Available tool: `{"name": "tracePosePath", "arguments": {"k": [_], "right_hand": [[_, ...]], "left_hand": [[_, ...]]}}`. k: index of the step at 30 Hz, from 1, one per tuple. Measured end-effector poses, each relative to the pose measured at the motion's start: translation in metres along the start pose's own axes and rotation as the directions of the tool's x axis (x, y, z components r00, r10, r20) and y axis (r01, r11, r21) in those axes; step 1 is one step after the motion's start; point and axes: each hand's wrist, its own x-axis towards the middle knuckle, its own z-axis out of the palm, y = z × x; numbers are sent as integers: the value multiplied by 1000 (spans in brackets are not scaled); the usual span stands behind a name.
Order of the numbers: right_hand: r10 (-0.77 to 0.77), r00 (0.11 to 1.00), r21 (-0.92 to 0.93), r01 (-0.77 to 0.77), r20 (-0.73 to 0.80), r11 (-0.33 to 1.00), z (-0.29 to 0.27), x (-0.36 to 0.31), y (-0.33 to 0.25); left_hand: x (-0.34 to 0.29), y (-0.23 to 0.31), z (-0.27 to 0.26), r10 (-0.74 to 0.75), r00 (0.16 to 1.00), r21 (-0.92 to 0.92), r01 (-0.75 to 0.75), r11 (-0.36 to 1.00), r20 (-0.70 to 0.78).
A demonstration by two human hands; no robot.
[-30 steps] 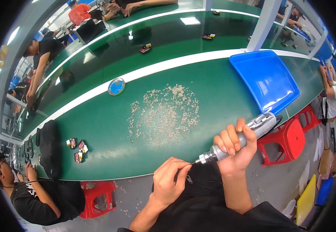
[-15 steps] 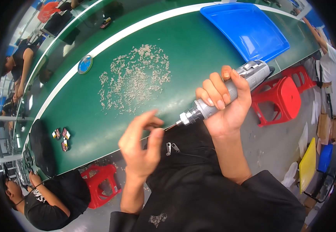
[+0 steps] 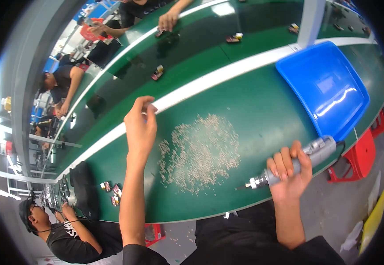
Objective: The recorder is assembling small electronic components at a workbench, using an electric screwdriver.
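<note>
My right hand (image 3: 290, 174) is wrapped around a grey electric screwdriver (image 3: 304, 162), whose thin bit points left, just above the green table (image 3: 262, 115). My left hand (image 3: 141, 126) is raised over the far side of the table, by the white divider strip. Its fingers curl toward the thumb; what lies between them, if anything, is hidden. Many tiny pale screw-like pieces (image 3: 201, 152) lie scattered on the table between my hands. The small round blue-topped dish seen earlier is out of sight; my left hand covers about that spot.
A blue tray (image 3: 326, 88) rests at the far right, and a red stool (image 3: 360, 157) stands below it. Small dark parts (image 3: 112, 192) and a black bag (image 3: 84, 190) lie at the left. Beyond the white strip (image 3: 227, 70), more small parts sit near co-workers.
The view has shifted, showing more of the far side. My left hand has moved away from the screwdriver's tip, out toward the white strip. The right hand keeps hold of the screwdriver.
</note>
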Motion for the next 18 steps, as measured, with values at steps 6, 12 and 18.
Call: {"name": "tracePosePath", "arguments": {"k": [6,12,18], "right_hand": [[19,1000,-38,-18,23,999,-3,-5,-7],[87,996,-83,-84,27,993,-3,-2,-8],[127,991,-124,-121,43,985,-3,-7,-9]], "left_hand": [[85,-30,31,-58,996,417,25,908,66],[109,-46,57,-92,991,533,25,846,100],[114,-94,51,154,970,489,-228,842,187]]}}
